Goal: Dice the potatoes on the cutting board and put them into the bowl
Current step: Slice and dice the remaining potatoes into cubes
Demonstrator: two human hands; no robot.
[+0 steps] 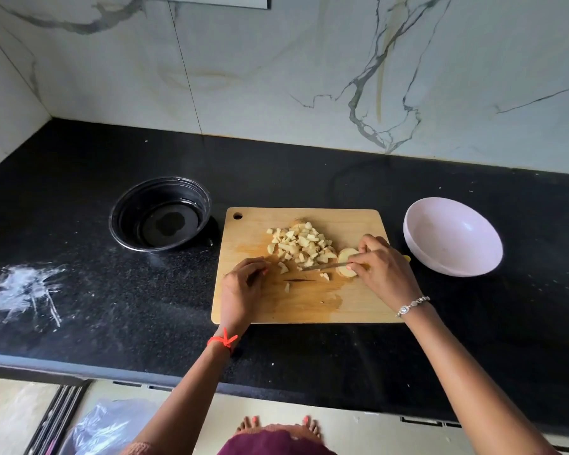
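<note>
A wooden cutting board [309, 307] lies on the black counter. A pile of diced potato [301, 243] sits on its far middle, with a few loose cubes [283, 267] nearer me. My right hand [385, 270] grips a knife [324, 266] whose blade points left, slightly above the board. An uncut potato piece [345, 256] lies against that hand's fingers. My left hand [242, 290] rests on the board's left part, fingers curled with nothing seen in them. An empty pale pink bowl [454, 238] stands right of the board.
A black bowl [160, 215] holding a little water stands left of the board. A white powdery smear [27, 290] marks the counter at the far left. A marble wall runs behind, and the counter's front edge is close to my body.
</note>
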